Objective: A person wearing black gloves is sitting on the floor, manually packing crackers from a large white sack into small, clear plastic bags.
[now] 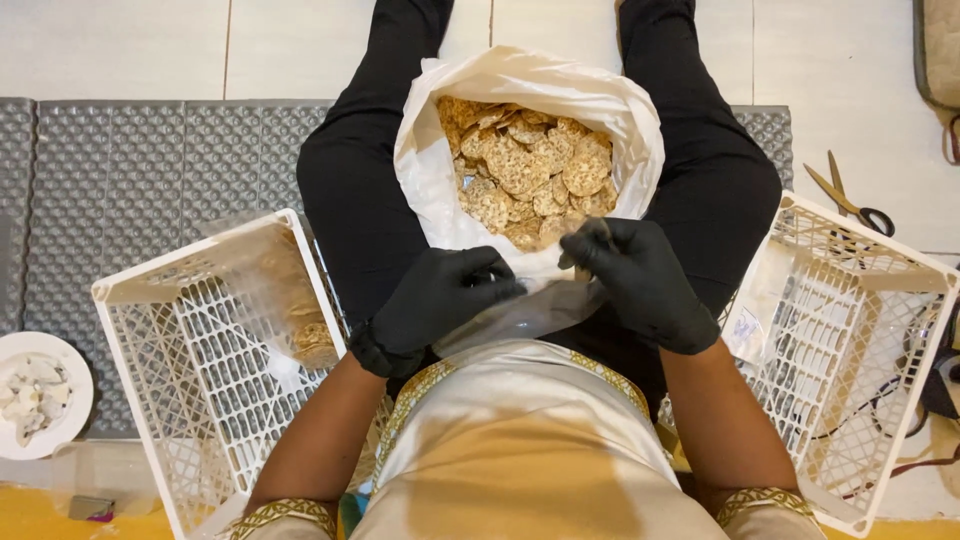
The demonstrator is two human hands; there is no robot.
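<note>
While both gloved hands, left hand (440,300) and right hand (640,280), pinch the small clear bag (520,318) just below the cracker sack (530,150), thin film could slip or tear.

You get bright, even indoor light that casts only soft shadows between the legs toward twelve o'clock, a faint sheen on the clear plastic bag (520,315) at centre, slight motion blur on the right hand (640,280), and mild wide-angle bending at the edges.
</note>
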